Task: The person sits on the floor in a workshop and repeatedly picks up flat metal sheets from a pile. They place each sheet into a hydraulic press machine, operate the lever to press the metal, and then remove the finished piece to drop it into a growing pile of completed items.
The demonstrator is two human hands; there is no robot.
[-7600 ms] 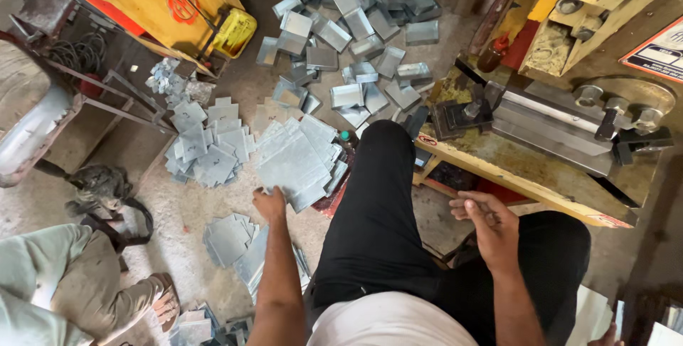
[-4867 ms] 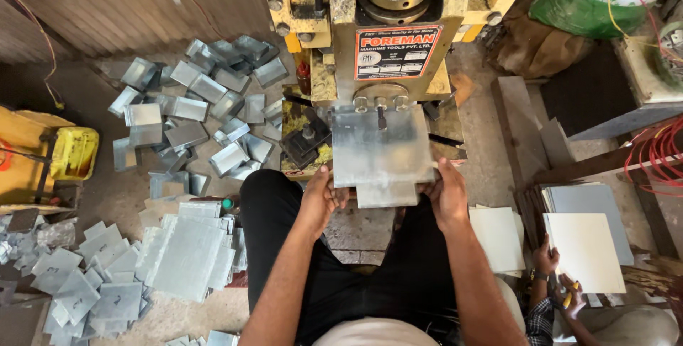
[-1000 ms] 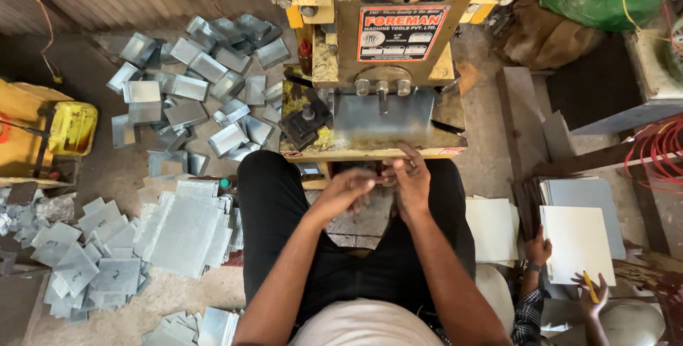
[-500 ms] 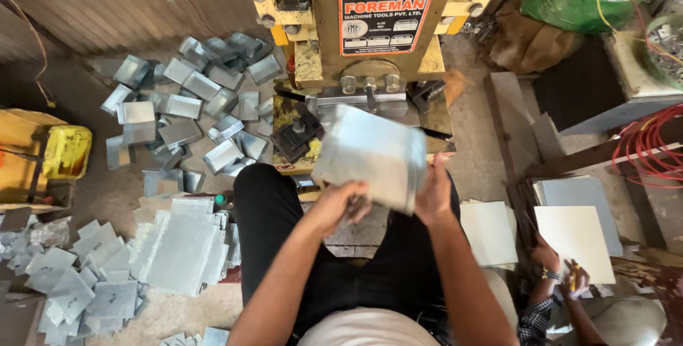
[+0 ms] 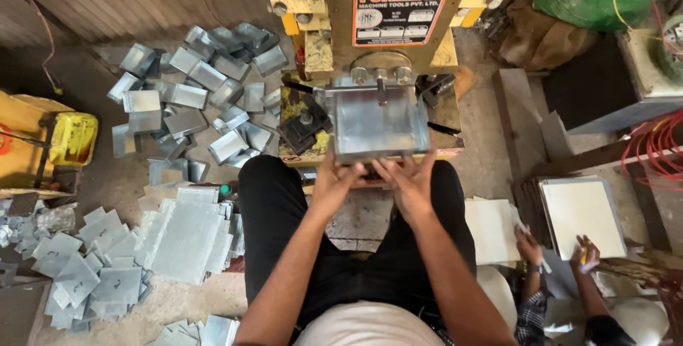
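A flat grey metal sheet (image 5: 375,122) lies on the bed of a yellow press machine (image 5: 370,40), pushed up against its stops. My left hand (image 5: 333,179) holds the sheet's near left edge, fingers curled around it. My right hand (image 5: 407,181) grips the near right edge beside it. Both forearms reach forward over my black trousers (image 5: 284,218).
A stack of flat metal blanks (image 5: 186,232) lies on the floor at my left, with bent metal pieces (image 5: 192,97) heaped behind it. Small cut sheets (image 5: 78,268) lie at far left by a yellow tool (image 5: 67,140). At the right, another person's hands (image 5: 587,253) rest by white panels (image 5: 580,214).
Half a second ago I held the sheet tilted in the air before the press. Now it lies flat on the press bed, pushed forward, with both hands at its near edge.
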